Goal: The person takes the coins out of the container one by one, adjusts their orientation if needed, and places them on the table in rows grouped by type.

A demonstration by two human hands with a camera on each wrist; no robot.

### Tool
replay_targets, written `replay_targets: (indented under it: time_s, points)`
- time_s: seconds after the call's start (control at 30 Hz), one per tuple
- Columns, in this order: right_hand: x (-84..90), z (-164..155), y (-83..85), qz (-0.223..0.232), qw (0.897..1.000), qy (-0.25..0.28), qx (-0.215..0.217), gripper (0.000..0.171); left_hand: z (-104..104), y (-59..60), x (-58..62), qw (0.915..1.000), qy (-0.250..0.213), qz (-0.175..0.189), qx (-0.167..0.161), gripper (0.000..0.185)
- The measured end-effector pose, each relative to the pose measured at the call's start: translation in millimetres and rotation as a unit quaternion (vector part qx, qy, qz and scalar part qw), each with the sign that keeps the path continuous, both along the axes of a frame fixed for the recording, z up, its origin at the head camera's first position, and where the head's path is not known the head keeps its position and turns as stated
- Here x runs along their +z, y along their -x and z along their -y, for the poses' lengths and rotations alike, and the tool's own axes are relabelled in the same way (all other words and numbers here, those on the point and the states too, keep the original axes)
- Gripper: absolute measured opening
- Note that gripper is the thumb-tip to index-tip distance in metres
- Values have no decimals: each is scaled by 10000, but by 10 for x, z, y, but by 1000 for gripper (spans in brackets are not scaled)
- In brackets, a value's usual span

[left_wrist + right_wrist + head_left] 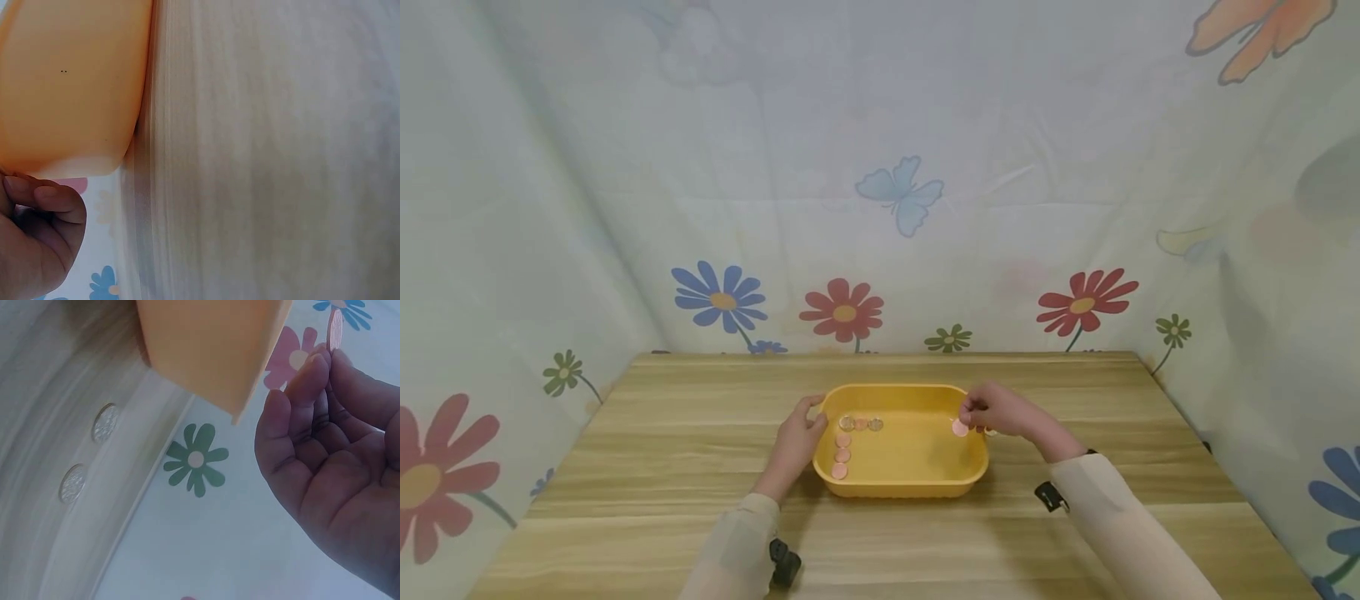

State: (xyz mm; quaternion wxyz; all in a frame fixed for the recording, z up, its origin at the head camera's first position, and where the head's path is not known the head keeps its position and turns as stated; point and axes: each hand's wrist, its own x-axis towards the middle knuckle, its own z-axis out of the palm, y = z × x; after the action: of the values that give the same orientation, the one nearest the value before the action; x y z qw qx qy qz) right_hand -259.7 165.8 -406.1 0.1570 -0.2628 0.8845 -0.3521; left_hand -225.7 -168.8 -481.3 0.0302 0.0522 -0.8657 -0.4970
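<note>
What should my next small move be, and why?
Likely, the right hand should lower its pinched coin into the yellow tray: the coin is held near the tray's right end, six other coins already lie inside, and the left hand holds the tray.

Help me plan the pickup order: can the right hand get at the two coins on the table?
Probably yes: nothing lies on the two coins beside the tray, though the right hand might first need to release the coin it pinches.

The right hand pinches a coin near the tray! Two more coins lie apart on the table, beside the flowered cloth.
</note>
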Motion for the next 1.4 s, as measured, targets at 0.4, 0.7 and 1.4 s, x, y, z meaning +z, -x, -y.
replay_targets:
  time_s: [0.4, 0.7, 1.4]
  points:
    - [-92, -270, -47, 8, 9997, 62, -215, 11, -5, -3, -19, 9998, -157, 126, -2, 45]
    - [-99, -394, -109, -11, 9990, 13, -437, 12, 13, 20, -16, 9998, -178, 106, 52, 45]
    - [-465, -567, -103, 393, 9962, 109, -775, 13, 5, 1, -12, 9998, -134, 106, -29, 45]
